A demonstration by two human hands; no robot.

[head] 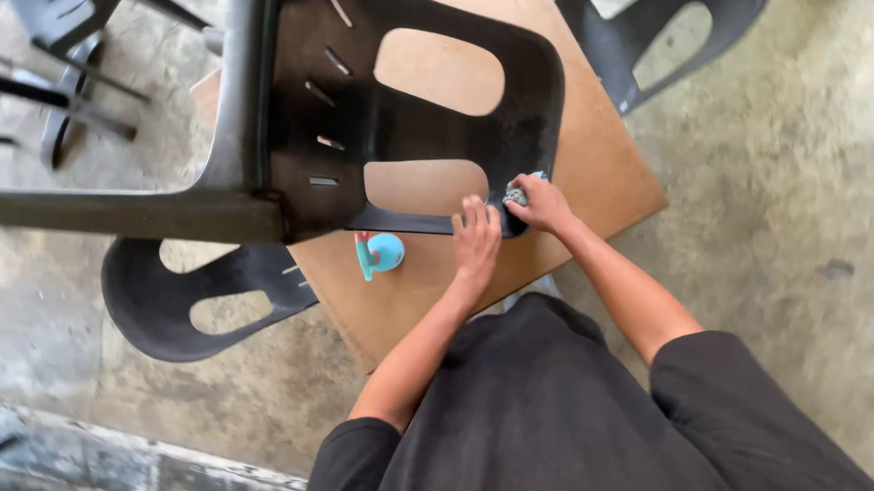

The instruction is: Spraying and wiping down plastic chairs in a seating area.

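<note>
Both hands [503,224] on black chair back [413,125]; cloth [520,192] mostly hidden.

Bare concrete yard [811,146]; stacked black plastic chairs [414,115], wooden table [600,174]

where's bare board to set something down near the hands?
Free: the brown board right of the black chair back, out to its right corner, and the near strip between the blue spray bottle and the left hand. Crowded: the chair's lower edge, where the left hand presses and the right hand has its grip on a cloth.
</note>
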